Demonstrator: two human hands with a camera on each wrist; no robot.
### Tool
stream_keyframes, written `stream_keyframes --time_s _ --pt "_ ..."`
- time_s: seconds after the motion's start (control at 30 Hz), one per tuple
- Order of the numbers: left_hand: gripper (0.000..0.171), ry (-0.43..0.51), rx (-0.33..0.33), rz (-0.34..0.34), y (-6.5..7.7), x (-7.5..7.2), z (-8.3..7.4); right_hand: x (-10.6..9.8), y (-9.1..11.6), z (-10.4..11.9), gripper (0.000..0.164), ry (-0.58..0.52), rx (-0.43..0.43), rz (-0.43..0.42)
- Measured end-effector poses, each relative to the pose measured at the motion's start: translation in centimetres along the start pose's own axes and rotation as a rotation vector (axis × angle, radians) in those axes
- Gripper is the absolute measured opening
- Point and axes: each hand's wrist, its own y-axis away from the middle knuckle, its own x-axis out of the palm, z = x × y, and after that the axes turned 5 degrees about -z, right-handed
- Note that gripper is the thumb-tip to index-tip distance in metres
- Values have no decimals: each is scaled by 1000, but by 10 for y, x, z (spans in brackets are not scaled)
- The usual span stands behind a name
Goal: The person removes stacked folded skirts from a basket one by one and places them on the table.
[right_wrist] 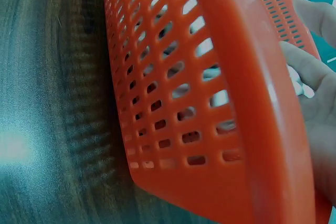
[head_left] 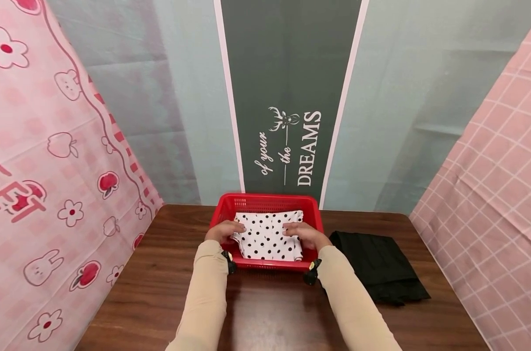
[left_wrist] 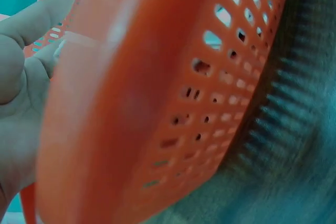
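Observation:
A folded white cloth with black polka dots (head_left: 268, 236) lies inside a red plastic basket (head_left: 269, 263). At the cloth's left edge is my left hand (head_left: 223, 231), reaching over the basket's side with the fingertips on the fabric. My right hand (head_left: 308, 235) mirrors it at the right edge, fingers extended over the cloth. In the left wrist view the thumb (left_wrist: 50, 14) is straight and apart from the finger below it. The right wrist view has the fingers (right_wrist: 307, 65) beside a bit of white cloth, behind the basket rim (right_wrist: 262, 77).
The basket stands at the back of a brown wooden table (head_left: 173, 263), against a green and grey curtain (head_left: 287, 58). A folded black cloth (head_left: 379, 265) lies right of the basket, next to the right forearm. Pink patterned curtains (head_left: 85, 204) border both sides.

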Motion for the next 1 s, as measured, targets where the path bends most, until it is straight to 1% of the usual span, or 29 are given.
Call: stream_keyframes --time_s 0.1,0.2,0.27,0.4,0.47,0.53,0.63,0.7,0.8,0.93,1.0 --pt "44 -15 11 -22 2 -1 1 1 0 0 52 23 -32 -33" --pt "48 6 19 -36 2 0 1 2 0 0 50 44 -51 -83" --pt "50 11 29 -50 2 0 1 3 -1 0 49 57 -79 -118" --pt "50 64 51 -75 3 0 1 4 -1 3 48 82 -150 -188" --pt "50 95 74 -90 3 0 2 5 0 6 49 86 -175 -208" --pt "49 120 108 -104 3 -1 2 5 1 9 51 80 -182 -220" --pt "48 134 164 -113 4 -2 1 3 5 13 53 71 -193 -216" --pt "48 157 197 -109 6 -3 0 2 7 14 54 81 -216 -229" --pt "51 201 224 -97 9 -5 -1 -1 11 15 53 99 -264 -257" --pt "55 251 234 -73 14 -9 -4 -5 16 17 50 96 -307 -294" --pt "57 250 242 -46 17 -11 -4 -6 20 20 50 93 -326 -304"
